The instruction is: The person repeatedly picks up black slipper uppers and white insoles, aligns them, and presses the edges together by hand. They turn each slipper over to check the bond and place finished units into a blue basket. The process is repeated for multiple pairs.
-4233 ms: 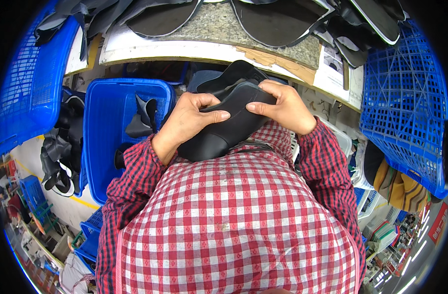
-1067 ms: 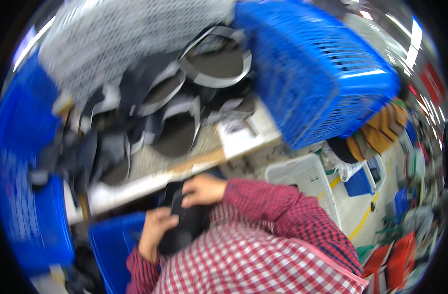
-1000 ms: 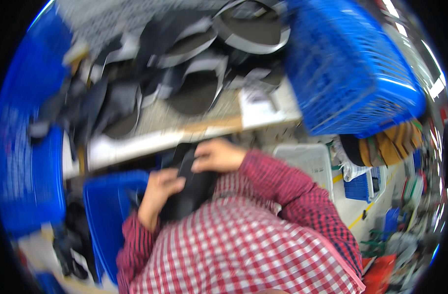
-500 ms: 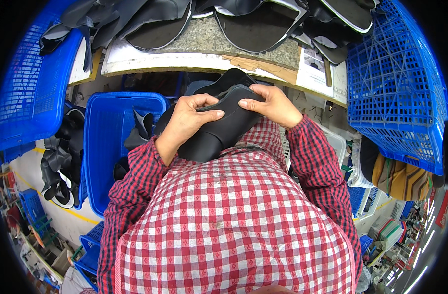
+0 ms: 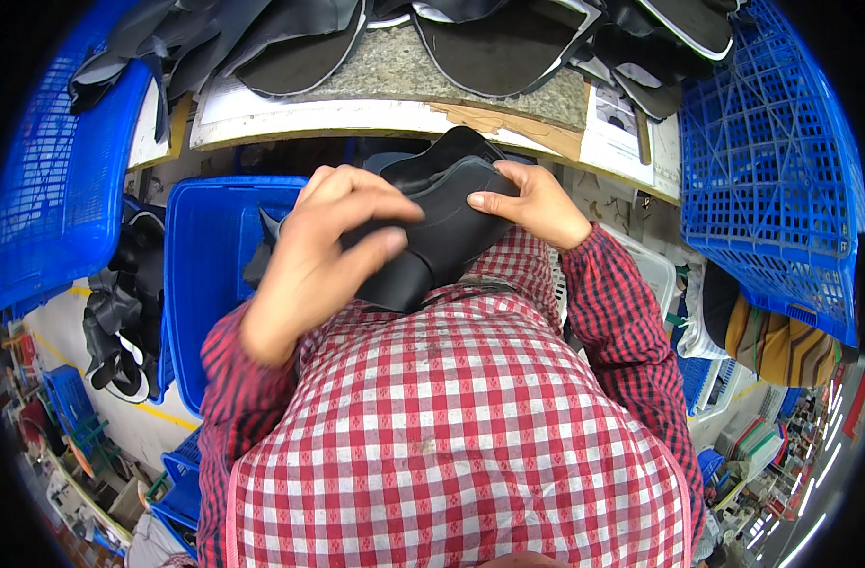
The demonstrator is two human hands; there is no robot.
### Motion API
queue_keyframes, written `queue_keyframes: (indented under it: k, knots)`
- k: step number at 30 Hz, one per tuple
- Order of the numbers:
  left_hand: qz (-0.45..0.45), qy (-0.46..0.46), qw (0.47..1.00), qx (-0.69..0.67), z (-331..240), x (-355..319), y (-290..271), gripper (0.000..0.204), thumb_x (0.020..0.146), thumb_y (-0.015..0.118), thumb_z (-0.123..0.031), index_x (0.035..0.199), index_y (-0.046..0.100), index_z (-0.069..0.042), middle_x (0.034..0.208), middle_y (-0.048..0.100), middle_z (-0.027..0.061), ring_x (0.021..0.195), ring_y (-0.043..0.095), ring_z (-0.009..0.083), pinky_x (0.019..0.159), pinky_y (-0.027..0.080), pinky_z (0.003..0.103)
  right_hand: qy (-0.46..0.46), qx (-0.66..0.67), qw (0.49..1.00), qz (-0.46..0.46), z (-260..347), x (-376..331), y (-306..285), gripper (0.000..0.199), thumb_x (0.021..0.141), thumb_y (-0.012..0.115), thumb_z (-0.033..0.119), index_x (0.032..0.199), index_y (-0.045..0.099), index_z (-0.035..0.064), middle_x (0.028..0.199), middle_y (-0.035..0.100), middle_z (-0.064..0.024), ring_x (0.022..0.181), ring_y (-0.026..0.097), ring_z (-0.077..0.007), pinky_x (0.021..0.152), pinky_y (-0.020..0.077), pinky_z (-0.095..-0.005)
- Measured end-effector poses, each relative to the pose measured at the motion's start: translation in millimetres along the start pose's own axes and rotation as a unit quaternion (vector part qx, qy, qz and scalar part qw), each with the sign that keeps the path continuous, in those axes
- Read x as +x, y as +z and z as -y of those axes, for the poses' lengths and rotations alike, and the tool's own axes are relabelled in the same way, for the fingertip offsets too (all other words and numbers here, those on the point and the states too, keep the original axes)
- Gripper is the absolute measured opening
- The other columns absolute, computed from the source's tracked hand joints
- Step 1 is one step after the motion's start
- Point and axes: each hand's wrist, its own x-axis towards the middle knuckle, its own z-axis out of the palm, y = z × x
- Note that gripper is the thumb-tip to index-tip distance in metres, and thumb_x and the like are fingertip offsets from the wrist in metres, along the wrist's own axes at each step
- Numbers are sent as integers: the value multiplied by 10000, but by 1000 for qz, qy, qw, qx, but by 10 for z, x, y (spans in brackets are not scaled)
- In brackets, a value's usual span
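A black shoe upper (image 5: 456, 213) lies across my lap, its curved top edge facing the bench. Thumb and fingers of my right hand (image 5: 538, 201) pinch that edge on its right side. My left hand (image 5: 324, 241) is slightly blurred, with thumb and fingers spread apart beside the upper's left part, and nothing shows between them. Some of the upper is hidden behind this hand. Another black piece (image 5: 456, 147) shows just beyond the top edge.
Several black uppers (image 5: 503, 52) lie along the bench (image 5: 357, 123) ahead. Blue crates (image 5: 773, 161) stand at right and a blue basket (image 5: 59, 161) at upper left. A blue bin (image 5: 191, 284) with dark pieces is beside my left arm; black pieces (image 5: 134, 303) hang further left.
My left hand has let go of the upper's edge and moved left and toward me, its fingers opening. My right hand keeps its pinch, shifted slightly right.
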Motion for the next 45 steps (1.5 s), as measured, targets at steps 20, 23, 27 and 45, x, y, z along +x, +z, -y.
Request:
queue_keyframes:
  k: [20, 23, 27, 45]
  knots:
    - [214, 317, 707, -594, -618, -227, -15, 251, 977, 726, -102, 1217, 739, -173, 1003, 656, 124, 746, 633, 218, 601, 462, 347, 26, 91, 995, -36, -140, -92, 29, 361, 934, 812, 232, 1162, 708, -27, 1038, 745, -46, 962, 661, -94, 898, 541, -281]
    - [216, 236, 776, -543, -264, -69, -51, 145, 937, 740, -111, 1073, 727, -62, 1015, 718, 125, 822, 679, 231, 712, 505, 357, 15, 89, 995, -31, -140, -90, 10, 363, 934, 812, 241, 1157, 710, -25, 1028, 745, -43, 956, 662, -92, 892, 541, -282]
    - [31, -47, 986, -157, 391, 293, 248, 411, 863, 787, -117, 1243, 679, -2, 1247, 686, 113, 1126, 620, 180, 982, 448, 306, -2, 61, 998, -25, -121, -77, 10, 370, 929, 816, 251, 1159, 714, -20, 1024, 752, -40, 949, 669, -96, 886, 543, -286]
    - [87, -237, 901, -353, 886, 226, 671, 173, 838, 820, -49, 1001, 788, 2, 939, 688, -1, 882, 657, 101, 814, 512, 255, -20, 48, 998, -18, -91, -107, -18, 374, 922, 819, 253, 1161, 717, -16, 1031, 762, -60, 955, 675, -110, 890, 543, -299]
